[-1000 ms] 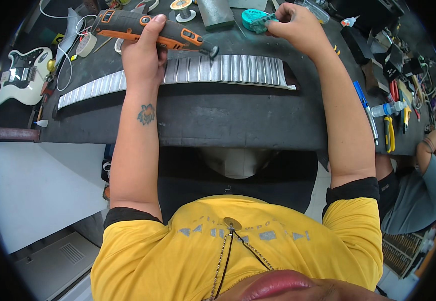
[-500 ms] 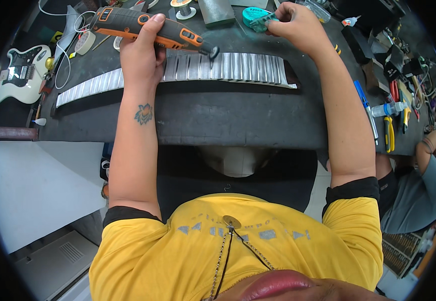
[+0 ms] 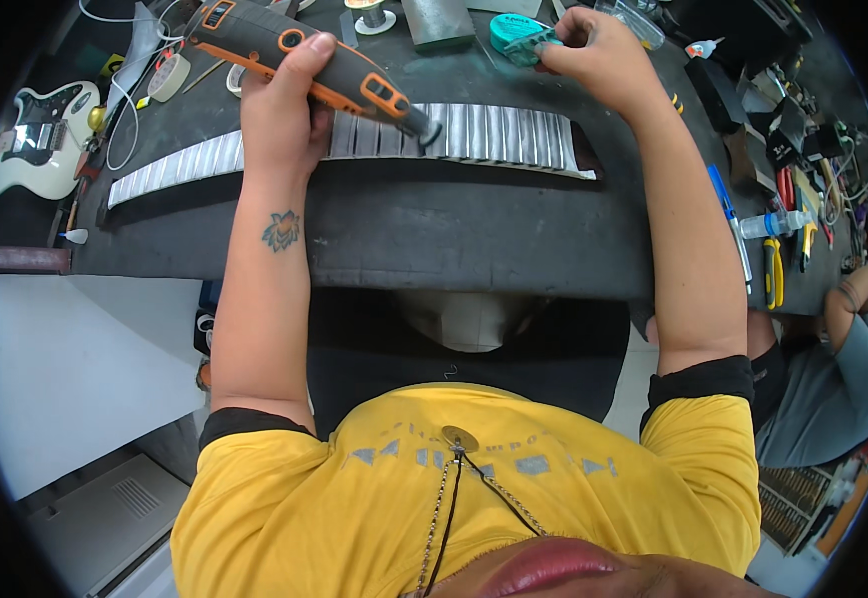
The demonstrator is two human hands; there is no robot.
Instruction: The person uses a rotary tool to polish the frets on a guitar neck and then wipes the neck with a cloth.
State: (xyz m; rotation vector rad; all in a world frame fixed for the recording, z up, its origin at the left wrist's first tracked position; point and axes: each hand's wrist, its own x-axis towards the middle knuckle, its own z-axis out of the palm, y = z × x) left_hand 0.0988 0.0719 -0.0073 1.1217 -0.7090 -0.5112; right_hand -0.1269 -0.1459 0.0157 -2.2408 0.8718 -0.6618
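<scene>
My left hand (image 3: 284, 110) is closed round an orange-and-grey rotary tool (image 3: 309, 55), whose small round head hangs over a curved strip of ridged silver metal (image 3: 494, 135) lying on the dark worktop (image 3: 464, 229). At the upper right my right hand (image 3: 588, 60) has its fingertips closed on a small dark green piece, too small to identify, at a round teal tin (image 3: 509, 30). Whether that piece rests on the tin or in it is hard to tell.
A metal block (image 3: 437, 20), solder spool (image 3: 369, 18) and tape rolls (image 3: 169, 78) sit behind. At left are cables and a white guitar (image 3: 30, 140). Pliers (image 3: 773, 269), a bottle (image 3: 768, 224) and assorted tools crowd the right, where another person (image 3: 823, 379) is beside the bench.
The rotary tool has tilted, its head moving slightly down over the metal strip. My right hand has shifted a little rightward, still at the teal tin.
</scene>
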